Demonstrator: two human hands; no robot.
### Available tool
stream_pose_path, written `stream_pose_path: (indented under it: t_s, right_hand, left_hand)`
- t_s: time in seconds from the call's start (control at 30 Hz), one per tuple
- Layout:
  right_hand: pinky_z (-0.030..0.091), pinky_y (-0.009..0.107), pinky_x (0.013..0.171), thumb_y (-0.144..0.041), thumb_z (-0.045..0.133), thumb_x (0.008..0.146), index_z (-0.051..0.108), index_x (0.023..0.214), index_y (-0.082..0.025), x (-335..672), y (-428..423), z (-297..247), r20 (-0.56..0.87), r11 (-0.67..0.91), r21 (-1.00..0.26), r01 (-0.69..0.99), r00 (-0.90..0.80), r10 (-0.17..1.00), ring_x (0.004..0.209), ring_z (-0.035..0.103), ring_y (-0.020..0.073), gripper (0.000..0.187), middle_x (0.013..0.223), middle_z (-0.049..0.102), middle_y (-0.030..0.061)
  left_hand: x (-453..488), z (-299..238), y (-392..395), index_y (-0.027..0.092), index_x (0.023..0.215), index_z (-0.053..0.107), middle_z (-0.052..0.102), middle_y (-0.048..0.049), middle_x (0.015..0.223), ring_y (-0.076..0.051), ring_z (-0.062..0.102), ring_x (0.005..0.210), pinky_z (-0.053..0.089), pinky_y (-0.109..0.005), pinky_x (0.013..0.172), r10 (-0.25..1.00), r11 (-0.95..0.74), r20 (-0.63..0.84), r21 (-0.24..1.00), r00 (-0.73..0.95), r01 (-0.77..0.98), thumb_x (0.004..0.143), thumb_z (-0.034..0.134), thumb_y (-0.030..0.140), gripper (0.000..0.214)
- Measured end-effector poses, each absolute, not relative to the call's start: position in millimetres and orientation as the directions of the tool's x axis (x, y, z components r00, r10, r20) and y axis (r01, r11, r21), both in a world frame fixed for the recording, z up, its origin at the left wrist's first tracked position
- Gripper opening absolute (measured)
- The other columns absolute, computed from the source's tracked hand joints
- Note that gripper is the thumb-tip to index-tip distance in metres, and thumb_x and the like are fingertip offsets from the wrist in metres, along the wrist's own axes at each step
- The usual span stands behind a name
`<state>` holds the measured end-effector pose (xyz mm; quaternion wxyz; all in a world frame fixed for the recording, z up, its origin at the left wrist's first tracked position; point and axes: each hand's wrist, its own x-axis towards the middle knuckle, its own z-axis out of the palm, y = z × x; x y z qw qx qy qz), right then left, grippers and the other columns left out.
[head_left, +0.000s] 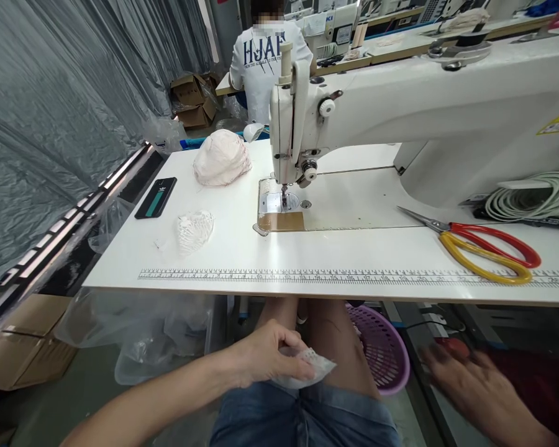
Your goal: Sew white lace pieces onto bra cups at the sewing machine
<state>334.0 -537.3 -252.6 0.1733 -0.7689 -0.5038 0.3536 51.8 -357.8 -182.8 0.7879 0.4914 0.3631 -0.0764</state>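
Observation:
My left hand (289, 357) is closed over my lap, thumb and fingers pinching a small white lace-edged fabric piece (323, 369). Low on the right, my right hand (475, 382) is smeared by motion beside a red object (454, 346) that I cannot make out; whether its fingers hold anything is unclear. Above my lap, a white sewing machine (354, 118) stands on the white table (233, 248), its needle area over the metal plate. A white lacy fabric piece (195, 232) lies flat left of the needle. Behind it sits a pale pink cup-shaped fabric stack (221, 157).
Scissors (470, 239) with red and yellow handles lie on the table's right, near coiled cord (522, 198). A dark phone (156, 198) rests at the left. Below are a purple basket (386, 354) and a cardboard box (32, 341). A person (265, 68) sits ahead.

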Motion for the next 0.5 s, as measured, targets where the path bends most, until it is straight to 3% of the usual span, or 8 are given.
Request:
stream_pose_path:
  t_s: [0.03, 0.1, 0.17, 0.2, 0.27, 0.37, 0.5]
  right_hand:
    - [0.042, 0.045, 0.071, -0.045, 0.040, 0.085, 0.059, 0.070, -0.017, 336.0, -542.1, -254.1, -0.315, -0.422, -0.597, 0.682, 0.285, 0.905, 0.083, 0.056, 0.0306, 0.037, 0.085, 0.059, 0.0175]
    - [0.041, 0.049, 0.083, -0.043, 0.045, 0.084, 0.065, 0.089, -0.020, 322.5, -542.2, -245.6, -0.216, -0.323, -0.615, 0.719, 0.241, 0.946, 0.098, 0.054, 0.0336, 0.032, 0.105, 0.060, 0.0168]
    - [0.043, 0.039, 0.091, -0.043, 0.050, 0.085, 0.057, 0.116, -0.025, 292.1, -531.1, -225.7, -0.246, -0.223, -0.723, 0.654, 0.057, 0.968, 0.112, 0.051, 0.0266, 0.037, 0.119, 0.056, 0.0100]
    - [0.044, 0.034, 0.090, -0.045, 0.051, 0.086, 0.053, 0.122, -0.028, 274.9, -522.8, -214.1, -0.243, -0.231, -0.768, 0.597, 0.061, 0.968, 0.111, 0.051, 0.0237, 0.040, 0.121, 0.055, 0.0074]
    - [0.047, 0.027, 0.078, -0.050, 0.055, 0.082, 0.054, 0.118, -0.030, 245.8, -504.2, -193.2, -0.274, -0.274, -0.826, 0.493, 0.074, 0.959, 0.103, 0.055, 0.0214, 0.041, 0.117, 0.057, 0.0042]
    - [0.041, 0.026, 0.074, -0.050, 0.055, 0.083, 0.062, 0.093, -0.026, 226.6, -482.1, -176.9, -0.332, -0.293, -0.852, 0.434, -0.016, 0.943, 0.087, 0.054, 0.0180, 0.027, 0.092, 0.061, 0.0011]
    - [0.032, 0.022, 0.060, -0.044, 0.054, 0.085, 0.058, 0.081, -0.020, 229.3, -471.6, -176.3, -0.394, -0.337, -0.889, 0.311, -0.142, 0.908, 0.069, 0.044, 0.0127, 0.025, 0.072, 0.051, 0.0000]
  left_hand:
    - [52.8, -182.8, -358.5, 0.007, 0.078, 0.071, 0.055, -0.0031, 0.072, -0.008, 0.046, 0.063, 0.031, -0.020, 0.057, 0.228, 0.522, -0.655, 0.707, 0.721, 0.477, 0.056, 0.077, 0.025, 0.029]
    - [55.6, -182.3, -359.8, 0.007, 0.078, 0.071, 0.055, -0.0023, 0.071, -0.007, 0.044, 0.062, 0.031, -0.020, 0.056, 0.219, 0.536, -0.653, 0.702, 0.725, 0.470, 0.053, 0.079, 0.027, 0.032]
    - [58.2, -181.1, -361.1, 0.006, 0.077, 0.070, 0.053, -0.0015, 0.069, -0.006, 0.043, 0.061, 0.030, -0.019, 0.056, 0.222, 0.530, -0.635, 0.715, 0.740, 0.455, 0.053, 0.079, 0.028, 0.033]
    - [59.0, -180.1, -361.5, 0.006, 0.076, 0.070, 0.053, -0.0012, 0.069, -0.006, 0.043, 0.061, 0.029, -0.019, 0.055, 0.227, 0.525, -0.624, 0.725, 0.747, 0.446, 0.054, 0.079, 0.028, 0.033]
    - [59.4, -177.2, -361.9, 0.006, 0.078, 0.070, 0.052, -0.0012, 0.069, -0.006, 0.043, 0.062, 0.029, -0.019, 0.055, 0.237, 0.513, -0.608, 0.741, 0.758, 0.433, 0.055, 0.078, 0.028, 0.033]
    - [56.7, -172.0, -360.4, 0.004, 0.082, 0.070, 0.052, -0.0019, 0.071, -0.007, 0.044, 0.064, 0.030, -0.019, 0.056, 0.241, 0.498, -0.602, 0.750, 0.762, 0.435, 0.057, 0.077, 0.025, 0.033]
    - [49.8, -168.3, -355.3, 0.005, 0.079, 0.069, 0.048, -0.0003, 0.070, -0.006, 0.041, 0.064, 0.029, -0.019, 0.057, 0.216, 0.412, -0.547, 0.802, 0.808, 0.433, 0.060, 0.075, 0.021, 0.026]
